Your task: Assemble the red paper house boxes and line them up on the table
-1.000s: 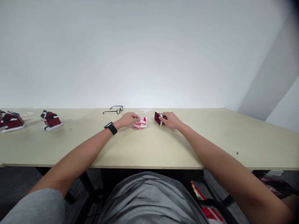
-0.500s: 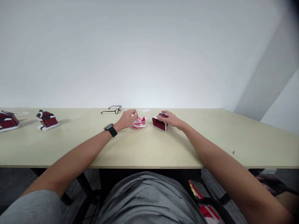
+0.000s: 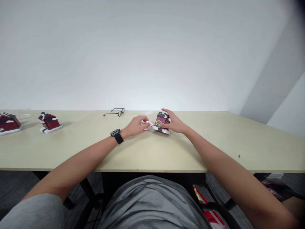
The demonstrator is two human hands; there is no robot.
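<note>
My right hand [image 3: 175, 122] is closed on the right side of a small dark red house [image 3: 161, 122] with a snowy roof, which stands slightly tilted at the middle of the table. Just left of it, my left hand [image 3: 138, 125] pinches a red-and-white striped piece [image 3: 150, 123], whose end reaches close to the house. Whether the two touch I cannot tell. Beneath my left fingers lies a red-and-white item [image 3: 145, 129], mostly hidden by the hand.
Two more red houses [image 3: 50, 122] [image 3: 9, 123] stand on the table [image 3: 152, 152] at the left. Black glasses [image 3: 119, 112] lie near the wall. A tiny grey object [image 3: 239, 156] is at the right. Red packaging [image 3: 212, 216] shows below the table.
The house in my right hand has turned from its open underside facing me to nearly upright. My left hand has moved right, bringing a striped piece beside the house.
</note>
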